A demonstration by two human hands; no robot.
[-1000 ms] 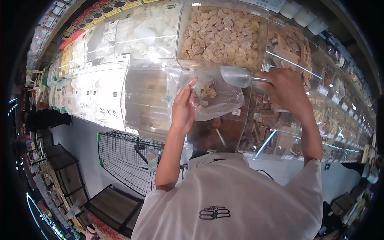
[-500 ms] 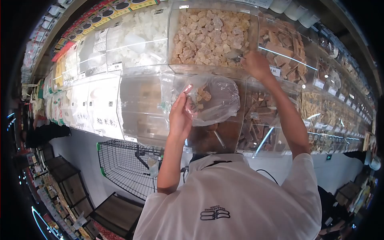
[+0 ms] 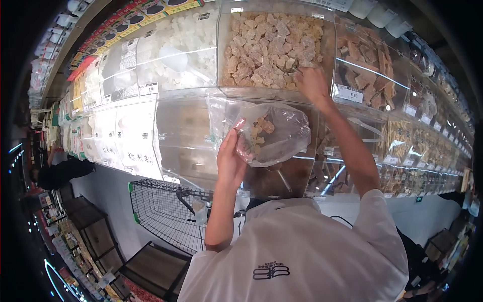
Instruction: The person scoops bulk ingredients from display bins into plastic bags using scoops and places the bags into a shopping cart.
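Head view: left hand (image 3: 230, 162) pinches the rim of a clear plastic bag (image 3: 269, 132), fingers closed on the film. The bag lies with its long axis roughly horizontal, mouth toward the hand, closed end pointing right; tan candied chunks (image 3: 258, 129) sit inside. Right hand (image 3: 312, 83) reaches into the bin (image 3: 276, 48) of the same chunks; grip cannot be told.

Left hand (image 3: 230, 160) grips plastic bag (image 3: 274, 132); right hand (image 3: 313, 84) in candy bin (image 3: 274, 45).
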